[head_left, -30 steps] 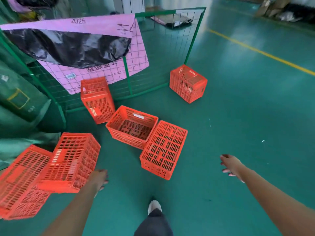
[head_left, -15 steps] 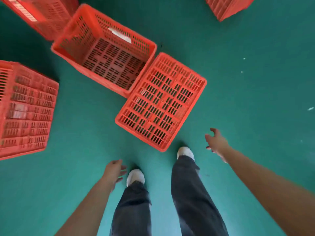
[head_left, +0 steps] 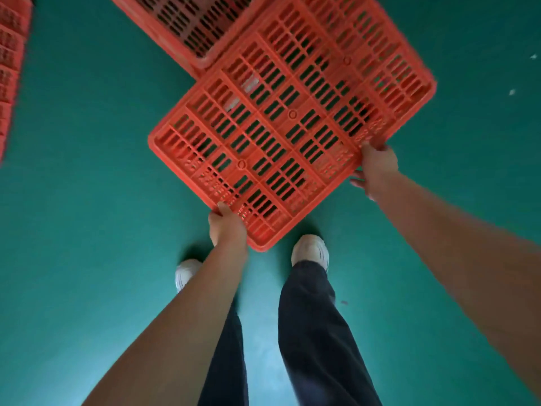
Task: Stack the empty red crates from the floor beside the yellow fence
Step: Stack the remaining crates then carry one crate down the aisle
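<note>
Both hands grip an upturned red crate; the stacking looks barely begun.

The green floor (head_left: 87, 200) fills the view. On or just above it is the upturned crate (head_left: 292, 115), slatted base facing up, its far edge against an open crate (head_left: 181, 22) standing upright behind; a third crate (head_left: 10, 68) sits well apart at the left edge. The left hand (head_left: 227, 227) clamps the near edge by its corner, and the right hand (head_left: 377, 168) curls round the right-hand edge. White shoes (head_left: 310, 249) stand just beneath. No stack or fence is in view, so judging from this, every crate is yet to be stacked.
</note>
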